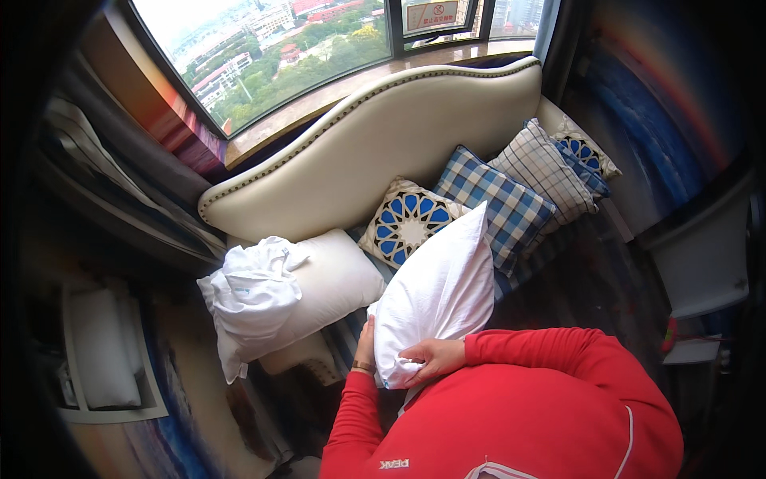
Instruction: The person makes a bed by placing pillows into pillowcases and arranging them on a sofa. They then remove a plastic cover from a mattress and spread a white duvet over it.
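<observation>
A white pillow in a white pillowcase [440,281] stands tilted in front of my body, one corner pointing up. My right hand [440,359] grips bunched fabric at its lower end, the fingers curled into the cloth. On its left side lies my left hand [366,344], with a band at the wrist; part of the hand is hidden, and its fingers press along the pillowcase. To the left, a second white pillow [341,263] rests on the sofa bench, with a crumpled white cloth [257,284] on top of its left part.
Behind is a cream sofa backrest [383,143] with studded trim, below a window [299,54]. A blue patterned cushion [413,224], a blue checked cushion [497,200] and a plaid cushion [550,173] lean along it. A wall niche [152,410] at left holds white bedding.
</observation>
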### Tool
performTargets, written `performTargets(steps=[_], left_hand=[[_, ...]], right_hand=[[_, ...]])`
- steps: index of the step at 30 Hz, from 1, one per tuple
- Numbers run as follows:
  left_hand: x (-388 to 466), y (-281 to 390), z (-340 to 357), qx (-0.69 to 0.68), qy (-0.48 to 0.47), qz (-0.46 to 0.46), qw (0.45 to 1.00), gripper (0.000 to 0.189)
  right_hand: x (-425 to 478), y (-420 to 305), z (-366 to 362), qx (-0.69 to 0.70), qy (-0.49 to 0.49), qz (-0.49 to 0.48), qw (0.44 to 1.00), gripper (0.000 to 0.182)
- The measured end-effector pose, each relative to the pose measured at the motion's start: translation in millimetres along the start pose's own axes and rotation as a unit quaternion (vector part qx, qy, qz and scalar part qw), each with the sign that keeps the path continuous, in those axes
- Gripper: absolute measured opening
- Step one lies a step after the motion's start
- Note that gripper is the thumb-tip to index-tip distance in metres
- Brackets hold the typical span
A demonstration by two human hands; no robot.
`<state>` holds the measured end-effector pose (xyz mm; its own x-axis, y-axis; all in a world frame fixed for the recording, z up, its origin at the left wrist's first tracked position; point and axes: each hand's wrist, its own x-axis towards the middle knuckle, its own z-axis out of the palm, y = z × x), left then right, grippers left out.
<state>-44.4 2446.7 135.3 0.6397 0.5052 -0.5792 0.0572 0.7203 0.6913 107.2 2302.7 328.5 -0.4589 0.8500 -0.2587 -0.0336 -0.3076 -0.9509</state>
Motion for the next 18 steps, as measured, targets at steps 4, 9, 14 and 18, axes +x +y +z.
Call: performTargets(steps=[4,9,14,18], left_hand=[[-42.8,95.1,74.4,0.322,-0.118,0.214,0.915,0.056],[-82.0,99.5,95.3,0.648,-0.101,0.340,0.674,0.055],[-130.7,90.0,80.8,0.615,-0.062,0.364,0.697,0.048],[-180.8,106.4,81.3,0.552,-0.128,0.298,0.768,0.048]], right_hand=[[22.1,10.6,12.2,-0.034,0.013,-0.030,0.999,0.039],[12.2,-15.8,2.0,-0.236,0.066,-0.059,0.968,0.033],[-33.0,-35.7,-94.2,-0.506,0.593,-0.156,0.607,0.036],[-57.8,49.8,-179.7,-0.357,0.624,-0.042,0.693,0.043]])
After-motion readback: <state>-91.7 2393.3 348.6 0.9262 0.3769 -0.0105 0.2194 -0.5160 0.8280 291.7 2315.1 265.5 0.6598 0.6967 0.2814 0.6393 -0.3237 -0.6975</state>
